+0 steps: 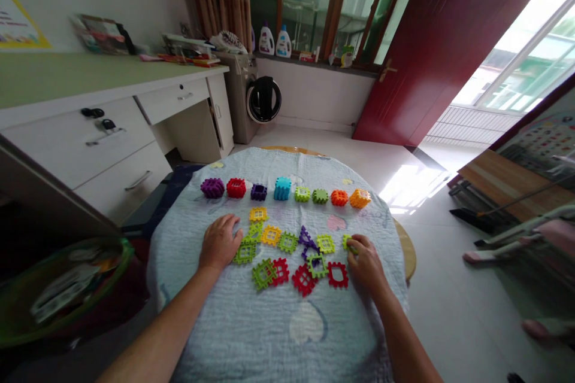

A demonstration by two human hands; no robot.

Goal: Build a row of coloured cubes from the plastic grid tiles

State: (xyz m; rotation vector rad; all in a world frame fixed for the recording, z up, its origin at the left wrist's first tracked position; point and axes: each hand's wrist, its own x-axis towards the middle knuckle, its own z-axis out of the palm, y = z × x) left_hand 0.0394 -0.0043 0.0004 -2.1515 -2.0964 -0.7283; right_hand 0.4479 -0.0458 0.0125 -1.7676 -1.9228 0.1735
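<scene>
My left hand [220, 243] rests on the cloth at the left, fingers apart, beside several green interlocking plastic tiles [245, 252]; nothing shows in its grasp. At the right, my right hand [365, 260] has its fingertips closed on a yellow-green tile [346, 242], which they partly cover. Between the hands lie loose notched tiles: a yellow tile [271, 235], purple pieces [305, 237], a lime tile [326, 243] and a red square frame [338, 274]. Closer to me, a green tile [263, 274] overlaps a red one [281, 271].
Behind the loose tiles stands a row of joined blocks, from a purple stack [212, 188] past a blue stack [283, 188] to an orange one [360, 198]. The round table wears a pale blue cloth [260, 335]. A green-rimmed bin [127, 251] stands at the left.
</scene>
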